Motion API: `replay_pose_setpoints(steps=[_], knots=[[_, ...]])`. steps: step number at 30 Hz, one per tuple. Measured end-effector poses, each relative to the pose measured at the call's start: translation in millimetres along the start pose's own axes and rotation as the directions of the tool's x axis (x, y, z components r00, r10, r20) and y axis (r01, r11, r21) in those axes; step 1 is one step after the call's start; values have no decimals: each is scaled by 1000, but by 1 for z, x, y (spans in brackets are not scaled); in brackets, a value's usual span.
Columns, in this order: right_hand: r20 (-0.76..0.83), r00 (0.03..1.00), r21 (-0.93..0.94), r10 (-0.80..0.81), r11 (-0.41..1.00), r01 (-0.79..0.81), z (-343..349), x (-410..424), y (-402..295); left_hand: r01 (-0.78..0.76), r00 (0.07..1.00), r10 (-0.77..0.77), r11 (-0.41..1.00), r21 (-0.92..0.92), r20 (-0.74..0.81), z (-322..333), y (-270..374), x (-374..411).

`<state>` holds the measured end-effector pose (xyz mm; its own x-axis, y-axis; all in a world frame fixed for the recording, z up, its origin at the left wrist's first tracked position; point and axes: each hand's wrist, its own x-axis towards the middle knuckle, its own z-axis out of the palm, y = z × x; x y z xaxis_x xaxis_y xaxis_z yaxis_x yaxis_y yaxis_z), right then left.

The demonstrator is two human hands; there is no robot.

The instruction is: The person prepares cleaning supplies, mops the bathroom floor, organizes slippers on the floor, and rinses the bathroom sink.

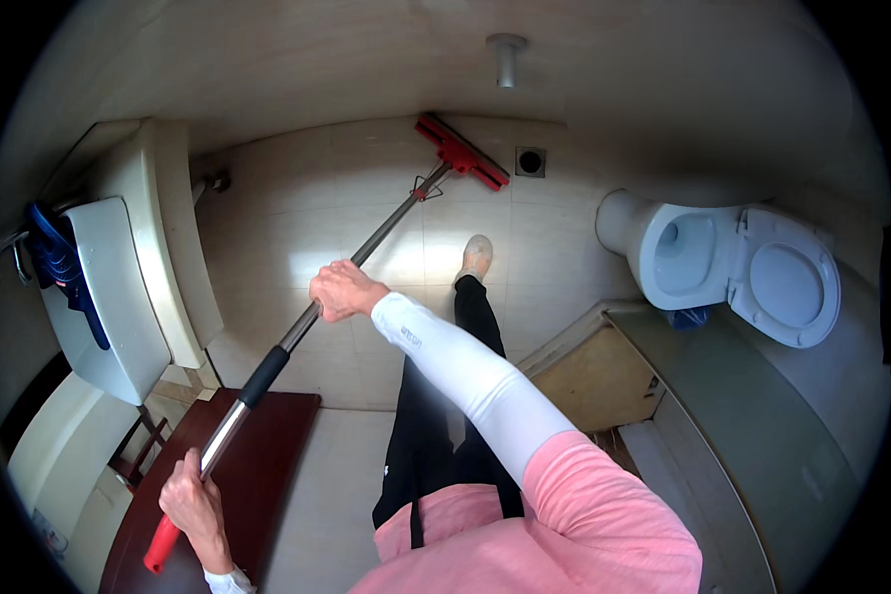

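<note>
A sponge mop with a long metal pole [390, 226] slants across the view from lower left to upper middle. Its red head [460, 152] rests on the tiled floor [386, 312] close to the far wall. My right hand [345, 289] is wrapped around the pole just above the black foam sleeve [264, 376]. Lower down, my left hand [191, 494] grips the pole near its red end grip [163, 546]. The sponge under the head is mostly hidden.
A square floor drain [530, 162] lies right of the mop head. The toilet [676, 256] stands right, its bowl uncovered. At left is a white washbasin [122, 297] holding a dark blue object [63, 260]. A dark red wooden panel [267, 460] lies below the pole; a glass panel [742, 386] is lower right.
</note>
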<state>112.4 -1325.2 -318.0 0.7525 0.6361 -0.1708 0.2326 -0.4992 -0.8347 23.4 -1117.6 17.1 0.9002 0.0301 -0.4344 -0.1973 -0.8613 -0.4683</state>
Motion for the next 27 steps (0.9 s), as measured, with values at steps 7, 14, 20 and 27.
replay_pose_setpoints(steps=[7, 14, 20, 27], knots=[[-45, 990, 45, 131, 991, -129, -44, -27, 46, -156, 986, 159, 986, 58, -50, -38, 30, 68], [-114, 950, 66, 289, 957, -283, -77, -76, 64, -302, 926, 329, 940, 160, -185, -74, 64, 99], [-316, 916, 151, 248, 966, -210, -76, -109, 51, -311, 867, 378, 920, 239, -324, -107, 71, 89], [-367, 819, 14, 440, 883, -469, -134, -140, 134, -365, 839, 424, 903, 225, -341, -111, 152, 138]])
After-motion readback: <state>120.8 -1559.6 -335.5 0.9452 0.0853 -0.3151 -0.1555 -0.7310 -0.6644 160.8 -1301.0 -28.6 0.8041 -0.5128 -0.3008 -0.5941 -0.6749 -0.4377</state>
